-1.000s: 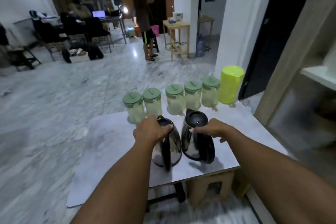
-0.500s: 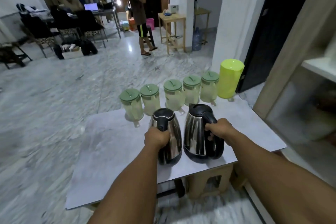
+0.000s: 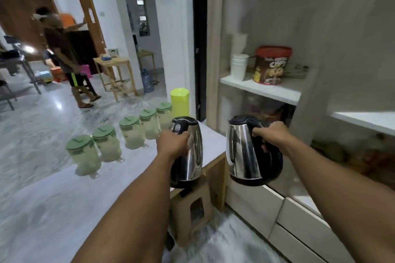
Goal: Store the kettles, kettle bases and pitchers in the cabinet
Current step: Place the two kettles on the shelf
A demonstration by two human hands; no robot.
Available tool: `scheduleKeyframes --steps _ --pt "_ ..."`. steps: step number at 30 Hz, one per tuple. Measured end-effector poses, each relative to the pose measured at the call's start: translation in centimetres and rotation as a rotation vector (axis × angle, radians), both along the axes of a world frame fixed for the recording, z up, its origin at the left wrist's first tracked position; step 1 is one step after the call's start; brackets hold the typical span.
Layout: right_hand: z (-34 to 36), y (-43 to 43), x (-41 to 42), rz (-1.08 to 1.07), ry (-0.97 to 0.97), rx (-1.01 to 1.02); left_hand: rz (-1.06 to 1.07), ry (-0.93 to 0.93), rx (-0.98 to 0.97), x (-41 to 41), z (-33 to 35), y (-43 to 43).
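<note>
**Two kettles in the air, bound for the cabinet**

The left kettle (image 3: 189, 151) and the right kettle (image 3: 245, 149) hung upright, long axes near vertical, bodies below the fists. The left hand (image 3: 172, 144) was clamped on its handle, body beyond the knuckles. The right hand (image 3: 270, 134) was clenched on its handle, spout pointing left, away from the grip. Judged step: carrying — next, setting both onto a cabinet (image 3: 299, 28) shelf ahead of the right fist. The pitchers (image 3: 130, 132) waited on the table (image 3: 42, 209), left of the grips.
</note>
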State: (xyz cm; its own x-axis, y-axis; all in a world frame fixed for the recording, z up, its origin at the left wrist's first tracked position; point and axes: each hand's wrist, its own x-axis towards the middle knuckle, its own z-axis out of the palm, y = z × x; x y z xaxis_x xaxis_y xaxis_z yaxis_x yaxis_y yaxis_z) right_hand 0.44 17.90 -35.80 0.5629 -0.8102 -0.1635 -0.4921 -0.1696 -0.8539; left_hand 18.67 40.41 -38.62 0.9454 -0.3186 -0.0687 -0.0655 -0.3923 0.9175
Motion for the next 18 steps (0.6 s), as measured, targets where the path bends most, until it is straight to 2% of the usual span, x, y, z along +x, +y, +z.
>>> scheduleKeyframes --steps 4,9,14,18 --pt "6.1 -3.7 -11.6 -0.222 -0.044 -0.043 -0.227 -0.090 -0.060 -6.3 5.2 -7.7" --pt "13.3 -7.3 -24.4 -0.428 -0.034 -0.229 -0.527 -0.063 -0.217 -15.9 11.2 -17.7" --pt "18.1 -11.4 -34.5 -0.627 -0.082 -0.339 -0.699 -0.088 -0.326 -25.5 16.0 -27.3" --pt "20.4 -15.2 -39.5 -0.798 -0.179 -0.373 -0.782 -0.086 -0.394 -32.2 19.0 -34.2"
